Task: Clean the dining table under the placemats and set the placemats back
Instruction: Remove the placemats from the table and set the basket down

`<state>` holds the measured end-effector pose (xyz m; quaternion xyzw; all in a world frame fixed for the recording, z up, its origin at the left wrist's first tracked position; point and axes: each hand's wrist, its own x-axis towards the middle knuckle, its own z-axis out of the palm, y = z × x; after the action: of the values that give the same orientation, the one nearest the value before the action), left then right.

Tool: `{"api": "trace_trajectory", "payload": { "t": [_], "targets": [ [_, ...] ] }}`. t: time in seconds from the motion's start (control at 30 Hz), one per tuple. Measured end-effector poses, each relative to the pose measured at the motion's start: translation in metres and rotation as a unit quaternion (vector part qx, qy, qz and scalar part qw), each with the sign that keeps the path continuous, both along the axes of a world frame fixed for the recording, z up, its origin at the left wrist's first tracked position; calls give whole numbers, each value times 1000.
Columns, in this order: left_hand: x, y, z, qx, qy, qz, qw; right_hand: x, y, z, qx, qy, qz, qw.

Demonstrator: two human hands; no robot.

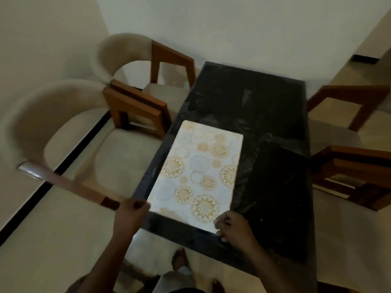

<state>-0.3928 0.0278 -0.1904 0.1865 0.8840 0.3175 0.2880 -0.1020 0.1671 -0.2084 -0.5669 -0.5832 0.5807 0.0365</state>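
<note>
Lying flat on the dark dining table (275,115), placemat (196,172), long axis running away from the near edge toward the far end, tilted a little to the right. Set on the table's left half, close to the left edge, near short side just inside the near edge. Rectangular, rounded corners, pale ground, printed with gold flower-like medallions and faint blue-grey circles. Gripped at both near corners: left hand (130,216) at the near-left corner, fingers curled together over the mat's edge, thumb on top; right hand (234,227) at the near-right corner, fingers bent and pinching that corner, fingertips on the mat. Motion blur here, so exact finger contact hard to tell. Cream upholstered chairs (110,157) with wooden arms tucked along the left side, wooden-framed chairs (349,166) on the right. Bare foot (179,261) below, on the pale floor.
</note>
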Motion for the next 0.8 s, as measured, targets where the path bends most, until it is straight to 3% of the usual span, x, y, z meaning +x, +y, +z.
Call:
{"api": "trace_trajectory", "payload": {
  "t": [0.33, 0.8],
  "targets": [
    [92, -105, 19, 52, -35, 117, 991, -24, -70, 5, 34, 39, 230, 972],
    [90, -333, -8, 65, -36, 267, 961, -109, -251, -10, -27, 28, 348, 937]
  ]
}}
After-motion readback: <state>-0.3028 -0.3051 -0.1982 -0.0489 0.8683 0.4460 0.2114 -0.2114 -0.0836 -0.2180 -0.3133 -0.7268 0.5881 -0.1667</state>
